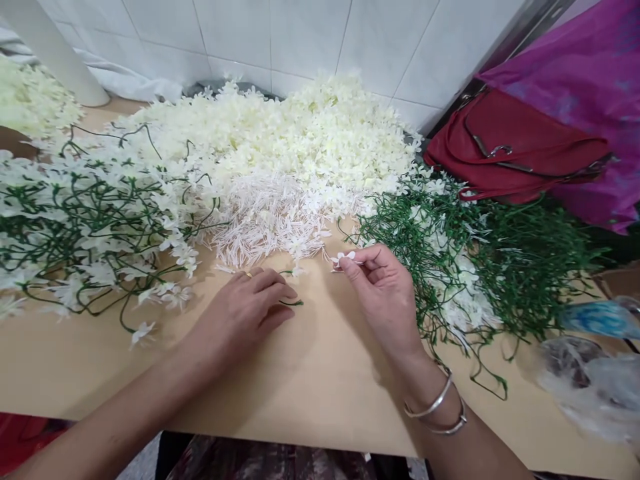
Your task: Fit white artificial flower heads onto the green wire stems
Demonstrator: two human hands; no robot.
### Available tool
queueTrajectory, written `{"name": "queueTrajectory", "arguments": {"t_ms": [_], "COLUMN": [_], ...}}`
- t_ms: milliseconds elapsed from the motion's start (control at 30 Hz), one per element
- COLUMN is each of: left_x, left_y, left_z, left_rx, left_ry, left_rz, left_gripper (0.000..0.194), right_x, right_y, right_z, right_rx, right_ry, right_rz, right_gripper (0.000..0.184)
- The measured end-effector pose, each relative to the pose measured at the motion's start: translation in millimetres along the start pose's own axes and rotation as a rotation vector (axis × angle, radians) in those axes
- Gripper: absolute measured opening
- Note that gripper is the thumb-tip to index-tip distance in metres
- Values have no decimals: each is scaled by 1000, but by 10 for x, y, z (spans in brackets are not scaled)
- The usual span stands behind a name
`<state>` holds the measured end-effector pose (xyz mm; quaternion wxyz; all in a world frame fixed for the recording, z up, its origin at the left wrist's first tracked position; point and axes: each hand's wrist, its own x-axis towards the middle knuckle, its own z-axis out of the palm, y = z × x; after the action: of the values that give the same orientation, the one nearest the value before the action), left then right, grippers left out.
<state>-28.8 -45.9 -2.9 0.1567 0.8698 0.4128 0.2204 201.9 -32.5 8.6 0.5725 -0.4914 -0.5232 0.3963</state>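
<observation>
My left hand [253,308] rests low over the table, fingers curled around a green plastic stem [295,303] whose tips poke out beside the fingertips. Between thumb and forefinger, my right hand [383,287] pinches a small white artificial flower [345,257]. The two hands are a short way apart, with bare tabletop between them. Just beyond them lies a heap of thin white flower stamens [260,220]. To the right of my right hand are tangled green stems [410,220], with white blossoms among them.
Cream flower petals [300,133] are piled against the tiled wall [310,33]. White flowers on green stems [110,227] spread over the left side. At right are a red bag [520,143], a purple bag [575,73] and clear plastic wrapping [595,380] on the table [320,387].
</observation>
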Motion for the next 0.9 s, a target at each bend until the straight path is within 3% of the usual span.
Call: {"name": "queueTrajectory", "arguments": {"t_ms": [200,400,500,700,900], "left_x": [69,104,117,84,85], "left_y": [82,179,112,-8,59], "left_z": [72,-60,-18,125,72], "left_rx": [-98,-972,-1172,-1253,-1156], "left_ry": [3,-10,-12,77,123], "left_rz": [3,-257,-378,-457,-484], "left_gripper": [24,20,30,22,22], "right_x": [5,75,71,49,34], "right_y": [-14,131,143,31,-42], "right_z": [-2,-77,-84,-47,-21], "right_rx": [20,160,157,62,14], "right_ry": [-2,-25,-144,-301,-383], "right_rz": [41,48,102,123,90], "right_gripper": [17,18,22,23,17]}}
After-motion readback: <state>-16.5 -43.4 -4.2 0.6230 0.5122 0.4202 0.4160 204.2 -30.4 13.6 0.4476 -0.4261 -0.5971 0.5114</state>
